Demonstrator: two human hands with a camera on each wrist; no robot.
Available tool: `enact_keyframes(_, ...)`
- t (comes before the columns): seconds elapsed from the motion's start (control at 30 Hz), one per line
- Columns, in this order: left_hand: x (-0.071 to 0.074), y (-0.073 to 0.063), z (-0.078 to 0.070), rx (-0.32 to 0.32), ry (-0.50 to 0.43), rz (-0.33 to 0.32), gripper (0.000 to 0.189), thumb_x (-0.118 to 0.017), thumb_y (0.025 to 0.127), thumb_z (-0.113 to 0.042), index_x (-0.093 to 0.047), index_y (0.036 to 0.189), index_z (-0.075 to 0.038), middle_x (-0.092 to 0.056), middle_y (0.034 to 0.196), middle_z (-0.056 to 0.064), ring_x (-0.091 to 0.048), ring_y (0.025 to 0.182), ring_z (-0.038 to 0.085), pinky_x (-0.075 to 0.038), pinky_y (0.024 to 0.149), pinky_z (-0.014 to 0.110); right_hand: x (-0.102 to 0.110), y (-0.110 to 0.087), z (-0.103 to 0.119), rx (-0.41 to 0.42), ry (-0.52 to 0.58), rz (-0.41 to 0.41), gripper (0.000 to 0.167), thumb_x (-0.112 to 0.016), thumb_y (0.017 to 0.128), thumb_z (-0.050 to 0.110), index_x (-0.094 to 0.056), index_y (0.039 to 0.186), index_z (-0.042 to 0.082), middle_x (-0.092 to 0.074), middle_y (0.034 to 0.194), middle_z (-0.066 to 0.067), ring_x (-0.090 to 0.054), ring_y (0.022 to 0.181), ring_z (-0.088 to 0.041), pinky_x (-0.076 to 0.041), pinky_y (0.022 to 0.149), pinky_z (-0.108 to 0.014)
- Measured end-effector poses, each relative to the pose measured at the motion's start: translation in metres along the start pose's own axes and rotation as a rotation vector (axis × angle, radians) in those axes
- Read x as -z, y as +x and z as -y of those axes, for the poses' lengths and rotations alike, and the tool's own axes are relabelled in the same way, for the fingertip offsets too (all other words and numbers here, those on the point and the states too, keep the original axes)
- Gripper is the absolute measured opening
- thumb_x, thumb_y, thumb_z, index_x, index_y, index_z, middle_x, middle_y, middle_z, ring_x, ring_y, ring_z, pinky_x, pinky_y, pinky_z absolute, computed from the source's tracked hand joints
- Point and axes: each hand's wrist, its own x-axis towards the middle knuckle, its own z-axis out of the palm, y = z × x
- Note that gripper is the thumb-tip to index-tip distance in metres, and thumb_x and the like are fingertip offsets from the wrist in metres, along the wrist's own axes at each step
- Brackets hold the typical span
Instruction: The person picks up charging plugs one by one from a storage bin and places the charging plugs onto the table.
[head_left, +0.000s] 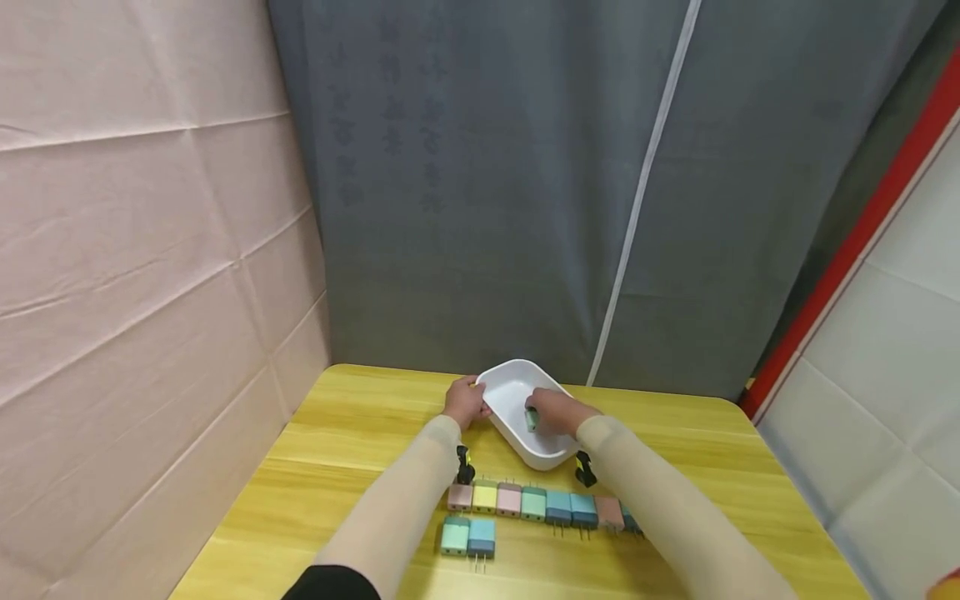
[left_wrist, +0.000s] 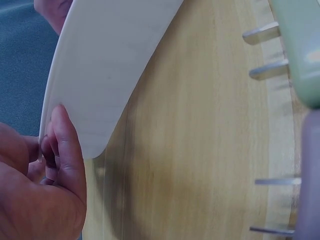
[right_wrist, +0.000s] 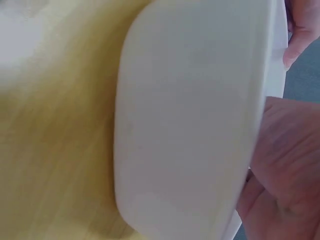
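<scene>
A white plastic basin [head_left: 502,385] stands tilted across the far part of the table. My left hand [head_left: 466,402] pinches its left rim between thumb and fingers; the left wrist view shows this hand [left_wrist: 55,185] at the basin wall [left_wrist: 110,65]. Inside the basin, my right hand [head_left: 558,411] holds a green plug-in charger [head_left: 532,419] with its fingertips. From the right wrist, the basin wall [right_wrist: 190,120] hides the fingers of that hand [right_wrist: 285,170] and the charger.
Nearer me is a row of pastel two-pin chargers, including a yellow one [head_left: 485,497] and a blue one [head_left: 558,506]. My right forearm hides the row's right end. A green charger [head_left: 455,536] and another blue charger [head_left: 482,538] lie in front on the wooden table [head_left: 360,433].
</scene>
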Motion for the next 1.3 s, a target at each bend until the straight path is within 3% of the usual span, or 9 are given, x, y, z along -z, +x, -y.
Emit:
enact_keyframes(0.23,0.0,0.001,-0.002,0.01,0.011,-0.009,0.041,-0.057,0.117,-0.017,-0.06,0.156,-0.002,-0.06,0.069,0.007,-0.061,0.06,0.015,-0.068,0.069,0.032,0.0,-0.007,0.005,-0.067,0.04,0.012,0.056,-0.095,0.091,0.023,-0.073,0.14,0.011,-0.068,0.113,-0.002,-0.062,0.101,-0.022,-0.06,0.108,-0.046)
enact_keyframes(0.33,0.0,0.0,-0.002,0.013,0.019,-0.006,0.042,-0.057,0.117,-0.018,-0.06,0.156,-0.002,-0.06,0.069,0.007,-0.06,0.06,0.015,-0.067,0.069,0.031,0.002,-0.014,0.007,-0.029,0.023,-0.013,0.056,-0.095,0.092,0.027,-0.073,0.14,0.01,-0.067,0.114,-0.002,-0.062,0.101,-0.021,-0.059,0.11,-0.046)
enact_keyframes(0.47,0.0,-0.001,-0.004,0.009,0.02,-0.007,0.041,-0.058,0.117,-0.016,-0.06,0.155,-0.001,-0.06,0.068,0.007,-0.06,0.058,0.014,-0.066,0.066,0.03,0.004,-0.024,0.013,0.05,-0.007,-0.079,0.053,-0.094,0.092,0.026,-0.074,0.137,0.007,-0.064,0.111,-0.003,-0.06,0.096,-0.019,-0.06,0.102,-0.04)
enact_keyframes(0.77,-0.001,0.003,0.0,-0.004,0.002,-0.021,0.039,-0.06,0.116,-0.016,-0.062,0.152,0.0,-0.06,0.068,0.007,-0.062,0.06,0.016,-0.068,0.067,0.034,0.016,-0.063,0.036,0.181,0.062,-0.207,0.047,-0.096,0.088,0.018,-0.071,0.126,0.006,-0.07,0.112,-0.004,-0.061,0.094,-0.018,-0.062,0.097,-0.043)
enact_keyframes(1.03,-0.001,-0.001,-0.002,-0.003,0.016,-0.024,0.04,-0.059,0.116,-0.016,-0.062,0.152,0.0,-0.058,0.066,0.006,-0.06,0.057,0.014,-0.067,0.063,0.031,0.014,-0.091,0.05,0.263,0.082,-0.256,0.044,-0.093,0.091,0.019,-0.071,0.127,0.008,-0.07,0.117,-0.001,-0.062,0.099,-0.016,-0.062,0.098,-0.042)
enact_keyframes(1.3,0.0,-0.002,-0.003,0.005,0.014,-0.014,0.04,-0.058,0.117,-0.016,-0.061,0.154,-0.001,-0.059,0.068,0.006,-0.059,0.058,0.015,-0.067,0.066,0.031,0.003,-0.117,0.065,0.306,0.13,-0.239,0.045,-0.092,0.092,0.021,-0.07,0.13,0.011,-0.065,0.12,0.002,-0.06,0.101,-0.013,-0.059,0.089,-0.037)
